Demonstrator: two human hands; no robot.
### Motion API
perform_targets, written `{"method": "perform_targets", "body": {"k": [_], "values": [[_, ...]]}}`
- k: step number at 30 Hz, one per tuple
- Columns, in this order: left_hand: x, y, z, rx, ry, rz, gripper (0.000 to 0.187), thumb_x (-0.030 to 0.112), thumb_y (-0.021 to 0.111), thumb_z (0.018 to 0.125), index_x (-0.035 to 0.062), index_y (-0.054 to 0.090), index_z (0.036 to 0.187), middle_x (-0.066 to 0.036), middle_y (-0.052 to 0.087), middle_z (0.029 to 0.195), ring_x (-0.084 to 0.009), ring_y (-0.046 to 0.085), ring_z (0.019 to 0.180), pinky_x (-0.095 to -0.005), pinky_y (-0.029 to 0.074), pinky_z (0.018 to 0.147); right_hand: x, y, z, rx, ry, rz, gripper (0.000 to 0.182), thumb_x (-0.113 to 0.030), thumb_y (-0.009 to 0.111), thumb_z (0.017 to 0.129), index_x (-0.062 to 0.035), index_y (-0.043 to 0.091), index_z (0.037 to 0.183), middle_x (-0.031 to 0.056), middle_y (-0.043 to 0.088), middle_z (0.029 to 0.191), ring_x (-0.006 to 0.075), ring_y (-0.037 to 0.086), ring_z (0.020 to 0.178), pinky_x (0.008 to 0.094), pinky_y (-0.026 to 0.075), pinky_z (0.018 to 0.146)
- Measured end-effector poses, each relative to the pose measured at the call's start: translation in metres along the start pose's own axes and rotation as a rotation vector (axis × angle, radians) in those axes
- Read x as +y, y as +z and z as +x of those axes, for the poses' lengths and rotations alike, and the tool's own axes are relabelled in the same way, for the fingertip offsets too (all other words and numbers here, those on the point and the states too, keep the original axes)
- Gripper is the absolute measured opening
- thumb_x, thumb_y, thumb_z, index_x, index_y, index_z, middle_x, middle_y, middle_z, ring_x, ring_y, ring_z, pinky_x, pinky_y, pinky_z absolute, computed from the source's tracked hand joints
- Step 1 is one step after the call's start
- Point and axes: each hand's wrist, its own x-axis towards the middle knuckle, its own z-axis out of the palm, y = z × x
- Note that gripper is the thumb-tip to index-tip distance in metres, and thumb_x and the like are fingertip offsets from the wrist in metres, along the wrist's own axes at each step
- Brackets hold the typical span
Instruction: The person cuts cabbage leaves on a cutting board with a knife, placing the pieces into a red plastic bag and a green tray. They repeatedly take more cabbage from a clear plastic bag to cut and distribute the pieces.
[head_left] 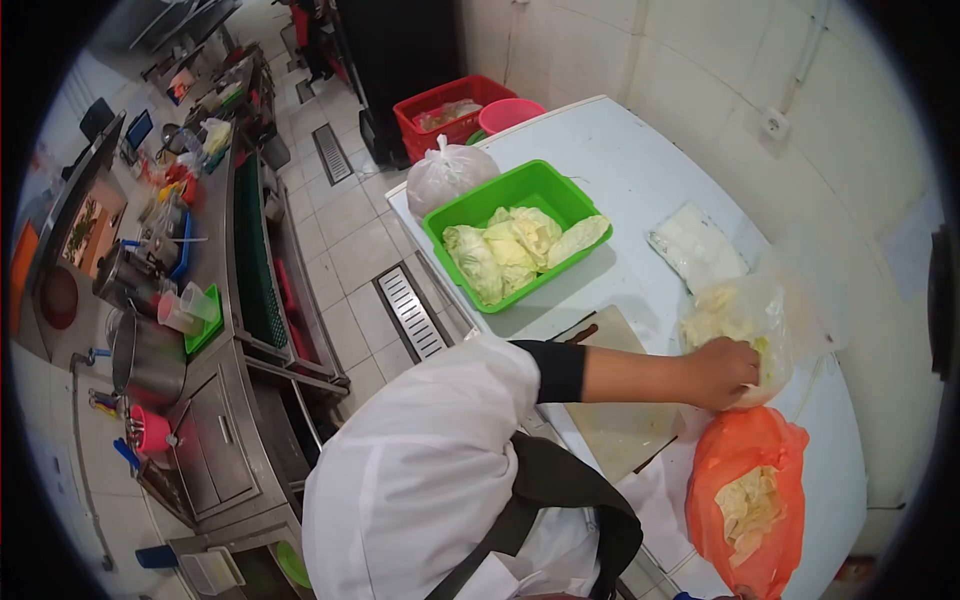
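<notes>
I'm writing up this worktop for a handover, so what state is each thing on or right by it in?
Green tub: open, upright, holding pale leaves
Tied bag: full, knotted at the top
Orange bag: open, pale pieces showing
Clear bag: partly filled
Board: lying flat
White packet: lying flat
Red crate: open, something inside
Left hand: at the clear bag, grip unclear

Head view, single: worn on the head, wide-angle, dark-rimmed — facing forward and steeply down, table (640, 130) at close range, floor (350, 235) and far counters (215, 165) beyond.
</notes>
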Motion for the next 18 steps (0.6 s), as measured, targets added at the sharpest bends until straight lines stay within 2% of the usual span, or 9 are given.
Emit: {"method": "perform_targets", "body": {"k": [1, 3, 4, 7, 8, 9, 12, 15, 18], "values": [[0.001, -0.018, -0.018, 0.017, 0.005, -0.059, 0.013, 0.009, 0.064, 0.072, 0.0058, 0.064, 0.084, -0.012, 0.061, 0.092, -0.0304, 0.057, 0.089, -0.0394, 0.047, 0.076, 0.011, 0.000, 0.000, -0.051, 0.083, 0.017, 0.049, -0.028, 0.071, 0.081, 0.0017, 0.044, 0.109, 0.0112, 0.050, 0.057, 0.0172, 0.043, 0.039, 0.0298, 0.037, 0.037], [-0.032, -0.055, -0.059, 0.273, -0.132, -0.058, 0.011, 0.007, 0.065, 0.073, 0.0062, 0.064, 0.083, -0.010, 0.063, 0.090, -0.0294, 0.059, 0.087, -0.0386, 0.048, 0.077, 0.027, 0.008, -0.009, -0.186, 0.201, 0.064, 0.041, -0.026, 0.071, 0.081, 0.0038, 0.048, 0.098, 0.0097, 0.048, 0.053, 0.0155, 0.040, 0.036, 0.0267, 0.032, 0.034], [-0.049, -0.082, -0.080, 0.291, -0.265, -0.006, 0.015, 0.009, 0.067, 0.073, 0.0068, 0.065, 0.088, -0.009, 0.064, 0.092, -0.0293, 0.060, 0.089, -0.0376, 0.048, 0.079, 0.002, 0.040, -0.026, -0.305, 0.031, 0.136, 0.036, -0.023, 0.070, 0.082, 0.0019, 0.047, 0.095, 0.0078, 0.047, 0.052, 0.0131, 0.040, 0.036, 0.0258, 0.033, 0.034], [-0.087, -0.168, -0.143, 0.504, -0.676, 0.203, 0.017, 0.012, 0.068, 0.075, 0.0084, 0.067, 0.092, -0.009, 0.065, 0.098, -0.0264, 0.060, 0.095, -0.0352, 0.047, 0.083, 0.001, 0.073, -0.040, -0.699, 0.130, 0.189, 0.042, -0.020, 0.062, 0.088, 0.0014, 0.036, 0.115, 0.0079, 0.047, 0.056, 0.0127, 0.040, 0.039, 0.0243, 0.036, 0.038], [-0.095, -0.197, -0.166, 0.564, -0.720, 0.269, 0.019, 0.011, 0.067, 0.075, 0.0072, 0.067, 0.094, -0.009, 0.065, 0.100, -0.0247, 0.060, 0.096, -0.0353, 0.046, 0.084, 0.042, 0.070, -0.039, -0.676, 0.181, 0.039, 0.055, -0.020, 0.058, 0.089, -0.0040, 0.029, 0.133, 0.0115, 0.059, 0.067, 0.0076, 0.039, 0.036, 0.0208, 0.029, 0.032], [-0.109, -0.223, -0.194, 0.645, -0.715, 0.477, 0.021, 0.012, 0.066, 0.076, 0.0067, 0.067, 0.096, -0.010, 0.066, 0.098, -0.0247, 0.061, 0.092, -0.0353, 0.047, 0.083, 0.040, 0.084, -0.052, -0.686, 0.217, 0.096, 0.061, -0.018, 0.057, 0.089, -0.0026, 0.023, 0.137, 0.0120, 0.057, 0.065, 0.0078, 0.037, 0.032, 0.0204, 0.026, 0.030], [-0.110, -0.292, -0.239, 0.789, -0.896, 0.555, 0.027, 0.009, 0.064, 0.073, 0.0049, 0.066, 0.099, -0.014, 0.065, 0.097, -0.0286, 0.063, 0.089, -0.0363, 0.048, 0.080, 0.025, 0.118, -0.069, -0.790, 0.290, 0.181, 0.068, 0.000, 0.055, 0.084, -0.0014, 0.016, 0.139, 0.0112, 0.056, 0.072, 0.0082, 0.042, 0.037, 0.0201, 0.034, 0.034], [-0.101, -0.307, -0.252, 0.688, -0.922, 0.643, 0.029, 0.006, 0.065, 0.072, 0.0036, 0.065, 0.101, -0.015, 0.065, 0.100, -0.0306, 0.063, 0.090, -0.0364, 0.049, 0.080, 0.013, 0.137, -0.074, -0.933, 0.267, 0.117, 0.062, -0.006, 0.053, 0.089, -0.0060, 0.017, 0.139, 0.0135, 0.057, 0.065, 0.0064, 0.038, 0.034, 0.0192, 0.031, 0.032], [-0.111, -0.301, -0.254, 0.497, -0.965, 0.560, 0.036, 0.002, 0.069, 0.067, 0.0037, 0.064, 0.103, -0.016, 0.065, 0.102, -0.0311, 0.063, 0.091, -0.0362, 0.049, 0.082, 0.000, 0.149, -0.077, -0.941, 0.359, 0.143, 0.054, 0.002, 0.053, 0.083, -0.0033, 0.027, 0.130, 0.0101, 0.055, 0.077, 0.0070, 0.047, 0.042, 0.0188, 0.035, 0.034]]}}
